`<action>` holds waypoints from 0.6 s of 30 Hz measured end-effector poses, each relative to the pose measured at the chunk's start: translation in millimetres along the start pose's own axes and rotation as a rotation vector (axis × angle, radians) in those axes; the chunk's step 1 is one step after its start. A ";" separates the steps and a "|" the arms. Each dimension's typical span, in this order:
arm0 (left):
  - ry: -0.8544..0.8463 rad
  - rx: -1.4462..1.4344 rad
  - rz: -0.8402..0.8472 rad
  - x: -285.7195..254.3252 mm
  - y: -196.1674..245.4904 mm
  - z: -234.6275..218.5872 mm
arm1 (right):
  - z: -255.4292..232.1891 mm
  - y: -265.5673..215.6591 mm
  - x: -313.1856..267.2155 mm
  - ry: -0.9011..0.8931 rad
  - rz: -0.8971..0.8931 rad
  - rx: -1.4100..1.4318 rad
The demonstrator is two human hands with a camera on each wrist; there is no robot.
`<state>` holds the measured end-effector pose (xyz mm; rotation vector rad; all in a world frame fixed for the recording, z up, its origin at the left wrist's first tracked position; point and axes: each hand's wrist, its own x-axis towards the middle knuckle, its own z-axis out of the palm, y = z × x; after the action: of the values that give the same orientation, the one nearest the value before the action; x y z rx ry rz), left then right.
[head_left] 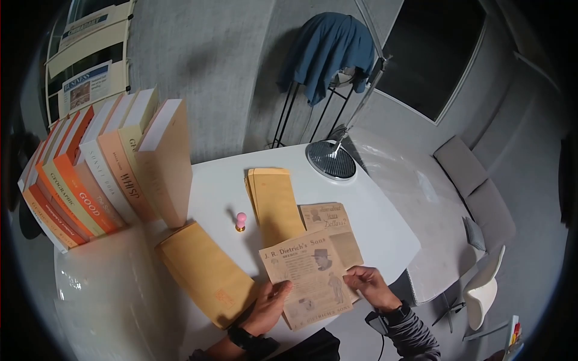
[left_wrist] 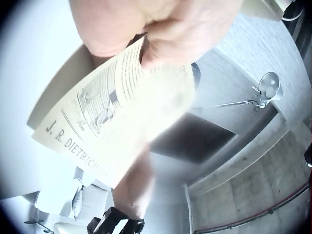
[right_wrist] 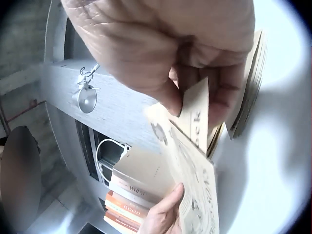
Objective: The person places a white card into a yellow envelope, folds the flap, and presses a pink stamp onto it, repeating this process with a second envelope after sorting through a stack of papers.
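Note:
A vintage-style printed paper sheet (head_left: pixel 310 277), headed "J. R. Dietrich's Sons", is held up near the table's front edge. My left hand (head_left: pixel 269 305) grips its left side, thumb over the printed face. At its right edge, my right hand (head_left: pixel 368 285) pinches the paper between thumb and fingers. The right wrist view shows a printed corner (right_wrist: pixel 196 114) under that thumb, standing apart from the sheet's wider face. Partly hidden behind the sheet, a stack of similar printed papers (head_left: pixel 325 215) lies on the table. Brown envelopes (head_left: pixel 205 274) lie beside my left hand.
More brown envelopes (head_left: pixel 271 201) lie mid-table, near a small pink-handled stamp (head_left: pixel 241 221) with a gold base. A row of upright books (head_left: pixel 102 174) stands at the left. At the back is a lamp's round black base (head_left: pixel 330 161) on the white table (head_left: pixel 214 180).

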<state>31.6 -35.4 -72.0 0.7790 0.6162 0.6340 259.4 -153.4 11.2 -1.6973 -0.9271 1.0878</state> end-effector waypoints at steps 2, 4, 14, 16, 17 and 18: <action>-0.051 -0.040 0.026 1.4 -2.7 -3.0 | 1.3 -2.4 -2.3 -0.122 -0.012 -0.060; -0.115 -0.068 0.016 3.8 -4.8 -8.1 | -4.4 -3.8 2.5 -0.103 0.008 -0.071; -0.136 0.077 -0.013 5.3 -4.1 -10.7 | -56.7 26.1 92.4 0.517 -0.116 -0.759; -0.136 0.064 -0.007 5.2 -4.1 -10.7 | -57.3 29.9 102.2 0.531 -0.074 -0.818; -0.137 0.056 -0.006 4.9 -4.1 -11.0 | -58.9 31.7 105.4 0.519 -0.074 -0.813; -0.135 0.050 -0.010 4.5 -4.1 -11.1 | -61.2 33.6 108.1 0.509 -0.072 -0.809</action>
<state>28.0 -29.6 -82.6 0.8580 0.5139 0.5539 356.9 -83.9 -36.0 -2.4025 -1.1462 0.1667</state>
